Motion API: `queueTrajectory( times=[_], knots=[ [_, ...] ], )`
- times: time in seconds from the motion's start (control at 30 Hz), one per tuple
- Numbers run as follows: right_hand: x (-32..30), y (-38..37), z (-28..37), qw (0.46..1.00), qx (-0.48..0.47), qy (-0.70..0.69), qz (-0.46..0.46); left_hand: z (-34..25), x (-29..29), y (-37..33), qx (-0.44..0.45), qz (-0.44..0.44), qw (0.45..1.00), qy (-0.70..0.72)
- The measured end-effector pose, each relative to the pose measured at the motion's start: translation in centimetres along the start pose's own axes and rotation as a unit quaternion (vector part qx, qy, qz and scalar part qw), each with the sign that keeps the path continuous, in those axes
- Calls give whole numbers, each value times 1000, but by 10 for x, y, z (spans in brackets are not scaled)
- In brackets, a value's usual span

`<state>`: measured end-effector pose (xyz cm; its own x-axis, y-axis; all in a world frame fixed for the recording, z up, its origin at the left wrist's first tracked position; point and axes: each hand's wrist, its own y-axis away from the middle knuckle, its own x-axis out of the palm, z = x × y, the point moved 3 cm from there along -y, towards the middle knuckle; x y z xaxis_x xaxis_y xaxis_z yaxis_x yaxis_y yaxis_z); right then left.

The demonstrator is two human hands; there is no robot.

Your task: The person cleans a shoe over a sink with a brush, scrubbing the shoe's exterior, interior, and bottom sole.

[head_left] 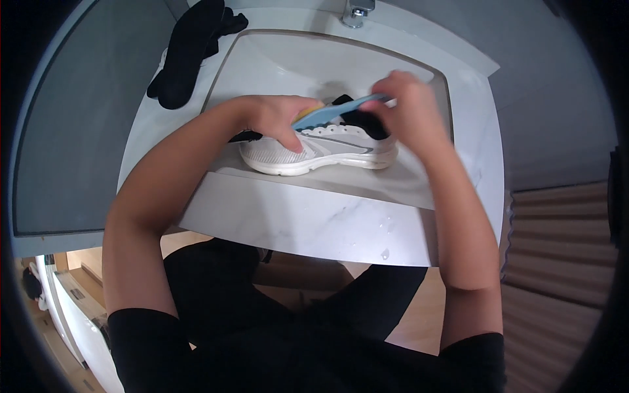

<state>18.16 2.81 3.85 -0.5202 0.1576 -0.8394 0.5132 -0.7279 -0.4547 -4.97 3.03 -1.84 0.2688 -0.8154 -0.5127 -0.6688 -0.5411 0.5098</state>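
A white sneaker [327, 152] with a black lining lies on its side in the white sink basin [288, 59], near the front rim. My left hand [278, 121] rests on the shoe's toe end and grips one end of a blue insole [334, 111]. My right hand [409, 108] holds the insole's other end above the heel opening. The insole spans between both hands, just above the shoe.
A black insole and a dark cloth item [190, 49] lie on the counter at the back left of the sink. A chrome tap [357, 12] stands at the back. The white marble counter front [314, 223] carries a few water drops. A ribbed beige surface [563, 262] is at the right.
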Motion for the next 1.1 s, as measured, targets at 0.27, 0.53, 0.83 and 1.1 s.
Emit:
queueTrajectory(
  times=[0.27, 0.53, 0.83, 1.1],
  knots=[
    [12, 7, 20, 998, 41, -31, 38, 16, 0, 3, -15, -52, 999, -10],
    [-22, 10, -62, 983, 178, 8, 45, -3, -1, -1, -27, -59, 998, 0],
    [-23, 11, -53, 988, 150, 18, -17, -4, -5, 3, -48, -57, 997, -10],
    [11, -2, -1, 998, 61, -28, 18, 2, -2, 7, -2, -34, 999, 12]
  ],
)
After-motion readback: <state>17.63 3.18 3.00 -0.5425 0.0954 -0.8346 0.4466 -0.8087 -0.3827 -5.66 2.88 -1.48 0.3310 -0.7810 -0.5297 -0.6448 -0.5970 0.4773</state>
